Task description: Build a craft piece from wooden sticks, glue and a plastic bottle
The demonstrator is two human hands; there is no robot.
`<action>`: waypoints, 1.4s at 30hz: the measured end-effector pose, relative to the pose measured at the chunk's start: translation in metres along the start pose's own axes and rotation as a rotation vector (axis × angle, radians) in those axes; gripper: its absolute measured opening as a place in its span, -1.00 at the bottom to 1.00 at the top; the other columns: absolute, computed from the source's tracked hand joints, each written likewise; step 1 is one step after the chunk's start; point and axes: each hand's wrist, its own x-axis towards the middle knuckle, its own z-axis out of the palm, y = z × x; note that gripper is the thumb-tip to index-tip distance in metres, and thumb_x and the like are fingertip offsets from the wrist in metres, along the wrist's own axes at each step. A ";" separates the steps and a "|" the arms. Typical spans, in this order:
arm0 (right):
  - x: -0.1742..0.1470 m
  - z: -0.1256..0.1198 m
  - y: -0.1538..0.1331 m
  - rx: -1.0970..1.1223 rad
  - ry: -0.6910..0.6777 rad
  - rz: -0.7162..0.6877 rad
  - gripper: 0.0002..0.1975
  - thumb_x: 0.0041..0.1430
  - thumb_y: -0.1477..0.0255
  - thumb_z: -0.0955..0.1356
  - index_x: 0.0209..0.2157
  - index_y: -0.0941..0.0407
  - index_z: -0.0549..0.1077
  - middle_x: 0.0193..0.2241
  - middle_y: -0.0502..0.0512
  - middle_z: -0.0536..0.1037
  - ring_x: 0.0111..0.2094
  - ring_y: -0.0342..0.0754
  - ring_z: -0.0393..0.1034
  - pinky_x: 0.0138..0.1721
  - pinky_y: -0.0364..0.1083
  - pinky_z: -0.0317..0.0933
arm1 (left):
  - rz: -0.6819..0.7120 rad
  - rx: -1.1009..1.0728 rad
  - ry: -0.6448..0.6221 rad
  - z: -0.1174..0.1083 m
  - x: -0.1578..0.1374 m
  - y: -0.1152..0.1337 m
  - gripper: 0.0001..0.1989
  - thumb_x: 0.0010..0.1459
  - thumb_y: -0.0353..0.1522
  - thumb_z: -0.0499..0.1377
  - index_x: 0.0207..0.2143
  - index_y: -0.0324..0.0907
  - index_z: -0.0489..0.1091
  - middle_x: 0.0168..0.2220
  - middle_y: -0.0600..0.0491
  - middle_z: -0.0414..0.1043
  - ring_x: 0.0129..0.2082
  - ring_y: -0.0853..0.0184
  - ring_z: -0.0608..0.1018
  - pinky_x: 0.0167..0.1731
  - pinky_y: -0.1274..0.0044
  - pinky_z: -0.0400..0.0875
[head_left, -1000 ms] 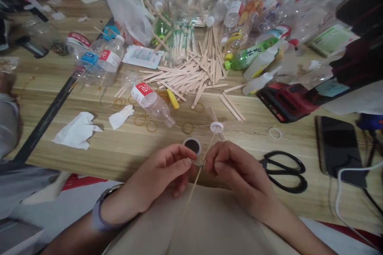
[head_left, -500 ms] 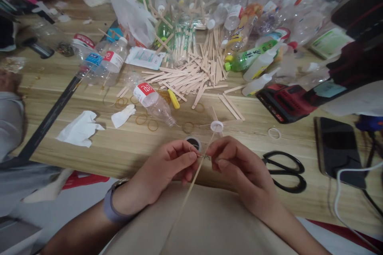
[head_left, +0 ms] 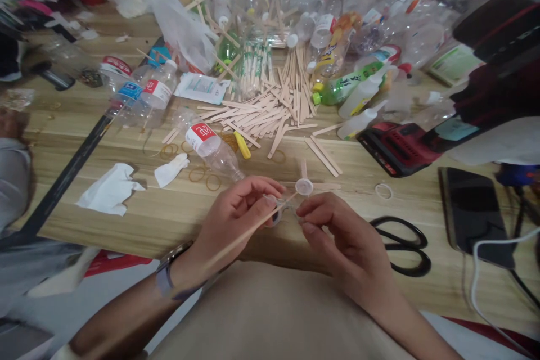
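A thin wooden stick (head_left: 253, 228) runs from a white bottle cap (head_left: 304, 186) back across my left hand (head_left: 240, 219) and over its wrist. Flat wooden strips (head_left: 327, 186) stick out from the cap like blades. The fingers of my left hand are closed on one side of a thin, pale loop (head_left: 289, 206), perhaps a rubber band, close to the stick. My right hand (head_left: 341, 236) pinches the other side between thumb and fingertips. Blur hides the loop's exact shape. Partly behind the left fingertips is a small dark disc with a light rim (head_left: 277, 216).
Black-handled scissors (head_left: 403, 244) and a phone (head_left: 475, 216) lie at right, near a red-black power tool (head_left: 405, 143). Ahead are craft sticks (head_left: 261, 112), a plastic bottle (head_left: 211, 143) and rubber bands (head_left: 213, 182). Crumpled tissue (head_left: 112, 188) lies left; another person's sleeve (head_left: 12, 174) shows there.
The stick's near end has swung left and now lies over my left hand and wrist. The bladed cap has turned. My left hand has risen slightly, and the loop is stretched wider between my hands.
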 end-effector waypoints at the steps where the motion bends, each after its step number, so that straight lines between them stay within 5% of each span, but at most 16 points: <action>1: 0.000 -0.001 0.000 -0.001 0.004 0.000 -0.83 0.21 0.57 0.29 -0.45 0.06 0.36 -0.38 0.02 0.48 -0.33 -0.10 0.38 -0.33 -0.11 0.22 | 0.011 -0.026 -0.014 0.001 0.002 0.000 -0.86 0.21 -0.31 0.21 -0.38 -0.20 0.41 -0.15 0.03 0.53 -0.58 0.55 0.42 -0.50 0.61 0.37; 6: -0.002 0.001 0.001 0.122 0.009 0.201 -0.80 0.26 0.45 0.28 -0.48 0.08 0.34 -0.34 0.07 0.56 -0.52 -0.17 0.35 -0.47 -0.13 0.22 | -0.016 -0.098 -0.095 0.002 0.005 -0.003 -0.82 0.22 -0.25 0.22 -0.31 -0.20 0.42 -0.27 0.03 0.57 -0.56 0.49 0.49 -0.51 0.60 0.42; 10: -0.004 0.006 0.005 0.420 -0.089 0.433 -0.74 0.28 0.25 0.29 -0.46 0.06 0.27 -0.63 -0.05 0.47 -0.65 -0.17 0.32 -0.59 -0.18 0.19 | -0.025 -0.119 -0.076 0.002 0.004 -0.005 -0.80 0.21 -0.24 0.24 -0.32 -0.21 0.42 -0.31 0.03 0.57 -0.52 0.46 0.51 -0.48 0.60 0.43; 15: -0.002 0.006 0.004 0.547 -0.170 0.514 -0.68 0.25 0.15 0.31 -0.44 0.07 0.24 -0.56 -0.02 0.52 -0.67 -0.20 0.35 -0.63 -0.21 0.19 | -0.032 -0.069 -0.058 0.001 0.002 -0.004 -0.82 0.20 -0.26 0.23 -0.34 -0.20 0.42 -0.35 0.05 0.57 -0.49 0.44 0.53 -0.46 0.59 0.44; 26: 0.007 0.002 -0.005 0.202 -0.212 0.345 -0.80 0.31 0.30 0.25 -0.36 0.10 0.36 -0.60 -0.06 0.43 -0.65 -0.21 0.29 -0.64 -0.21 0.16 | -0.143 0.132 -0.115 -0.013 -0.006 0.006 -0.87 0.08 -0.31 0.31 -0.39 -0.20 0.49 -0.44 0.07 0.53 -0.49 0.43 0.48 -0.48 0.61 0.39; 32: 0.015 -0.001 -0.012 -0.119 -0.194 0.128 -0.86 0.27 0.42 0.26 -0.37 0.08 0.39 -0.59 -0.06 0.44 -0.62 -0.20 0.29 -0.57 -0.19 0.15 | -0.188 0.200 -0.176 -0.016 -0.004 0.009 -0.86 0.05 -0.31 0.32 -0.39 -0.20 0.48 -0.45 0.08 0.52 -0.48 0.42 0.47 -0.47 0.60 0.35; 42: 0.019 -0.004 -0.009 -0.254 -0.233 -0.063 -0.86 0.28 0.49 0.28 -0.33 0.06 0.46 -0.52 -0.05 0.52 -0.56 -0.19 0.33 -0.54 -0.20 0.10 | -0.211 0.217 -0.150 -0.013 -0.006 0.018 -0.87 0.05 -0.33 0.32 -0.35 -0.17 0.46 -0.43 0.09 0.54 -0.45 0.41 0.51 -0.44 0.59 0.37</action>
